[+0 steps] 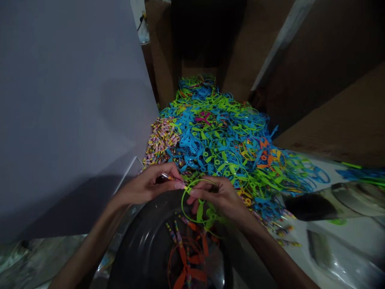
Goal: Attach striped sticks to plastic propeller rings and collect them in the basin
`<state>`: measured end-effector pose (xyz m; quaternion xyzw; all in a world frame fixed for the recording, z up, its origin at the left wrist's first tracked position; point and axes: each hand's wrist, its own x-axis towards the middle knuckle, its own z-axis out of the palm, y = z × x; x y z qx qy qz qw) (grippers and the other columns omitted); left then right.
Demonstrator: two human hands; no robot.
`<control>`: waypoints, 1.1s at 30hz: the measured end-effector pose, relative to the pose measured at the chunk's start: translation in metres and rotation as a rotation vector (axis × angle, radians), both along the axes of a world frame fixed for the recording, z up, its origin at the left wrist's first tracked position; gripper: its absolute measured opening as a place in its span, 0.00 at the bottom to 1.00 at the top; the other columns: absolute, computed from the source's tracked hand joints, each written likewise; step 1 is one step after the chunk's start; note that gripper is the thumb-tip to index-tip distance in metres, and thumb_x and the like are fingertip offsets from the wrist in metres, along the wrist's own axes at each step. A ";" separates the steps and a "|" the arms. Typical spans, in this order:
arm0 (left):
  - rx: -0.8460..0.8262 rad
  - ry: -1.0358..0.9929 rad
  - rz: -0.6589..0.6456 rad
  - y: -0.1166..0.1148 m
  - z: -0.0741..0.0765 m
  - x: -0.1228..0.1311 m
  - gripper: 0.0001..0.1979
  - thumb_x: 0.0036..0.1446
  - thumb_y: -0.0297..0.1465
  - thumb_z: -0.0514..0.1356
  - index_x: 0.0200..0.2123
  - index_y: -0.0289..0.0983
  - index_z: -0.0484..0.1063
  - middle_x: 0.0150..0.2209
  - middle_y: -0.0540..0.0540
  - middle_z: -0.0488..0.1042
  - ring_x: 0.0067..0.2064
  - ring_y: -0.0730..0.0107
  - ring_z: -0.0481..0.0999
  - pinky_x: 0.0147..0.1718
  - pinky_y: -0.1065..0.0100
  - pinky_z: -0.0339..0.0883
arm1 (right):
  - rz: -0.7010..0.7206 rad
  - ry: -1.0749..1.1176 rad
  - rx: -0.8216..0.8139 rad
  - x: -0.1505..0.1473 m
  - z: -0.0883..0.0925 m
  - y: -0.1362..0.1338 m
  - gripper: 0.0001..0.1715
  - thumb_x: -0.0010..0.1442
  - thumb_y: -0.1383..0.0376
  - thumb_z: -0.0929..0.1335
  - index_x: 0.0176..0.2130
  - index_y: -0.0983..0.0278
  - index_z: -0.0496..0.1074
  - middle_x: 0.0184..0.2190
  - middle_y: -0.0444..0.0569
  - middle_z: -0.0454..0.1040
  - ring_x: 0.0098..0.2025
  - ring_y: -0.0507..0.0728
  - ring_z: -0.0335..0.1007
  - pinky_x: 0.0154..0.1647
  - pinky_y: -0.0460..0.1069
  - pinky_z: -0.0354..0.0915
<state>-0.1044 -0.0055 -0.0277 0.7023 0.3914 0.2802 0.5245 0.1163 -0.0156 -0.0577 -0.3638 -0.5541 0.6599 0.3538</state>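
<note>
Your left hand [144,186] pinches a striped stick [170,177] while your right hand [218,196] pinches a green propeller [200,212], both held up close together where your fingers can work on them. Below, at 6 o'clock, sits a black basin [132,251] holding an orange propeller [188,273]; a propeller heap [216,136] lies within reach at 12 o'clock.

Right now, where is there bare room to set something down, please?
Black basin wall shows left of the orange propellers; white sheet shows between spilled rotors and the plastic bag. The rotor pile crowds your left hand and right hand.
</note>
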 end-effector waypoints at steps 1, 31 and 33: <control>0.005 0.009 -0.011 0.001 -0.001 0.000 0.09 0.61 0.37 0.61 0.34 0.37 0.71 0.30 0.51 0.70 0.29 0.75 0.67 0.27 0.73 0.59 | 0.012 0.004 -0.014 0.000 0.000 0.000 0.12 0.56 0.57 0.74 0.28 0.63 0.78 0.24 0.46 0.80 0.23 0.54 0.76 0.26 0.47 0.70; 0.466 0.461 0.340 0.033 -0.105 -0.049 0.17 0.64 0.42 0.54 0.44 0.39 0.78 0.46 0.41 0.78 0.49 0.56 0.76 0.53 0.59 0.66 | -0.560 -0.923 0.764 0.092 -0.046 0.042 0.43 0.54 0.45 0.73 0.63 0.59 0.65 0.65 0.57 0.62 0.68 0.72 0.52 0.66 0.67 0.51; 0.465 0.538 0.297 0.043 -0.140 -0.048 0.15 0.60 0.39 0.58 0.47 0.42 0.78 0.52 0.40 0.75 0.55 0.53 0.73 0.57 0.56 0.64 | -0.540 -1.107 0.783 0.099 -0.074 0.052 0.53 0.52 0.45 0.74 0.68 0.59 0.55 0.71 0.58 0.51 0.71 0.75 0.41 0.66 0.70 0.49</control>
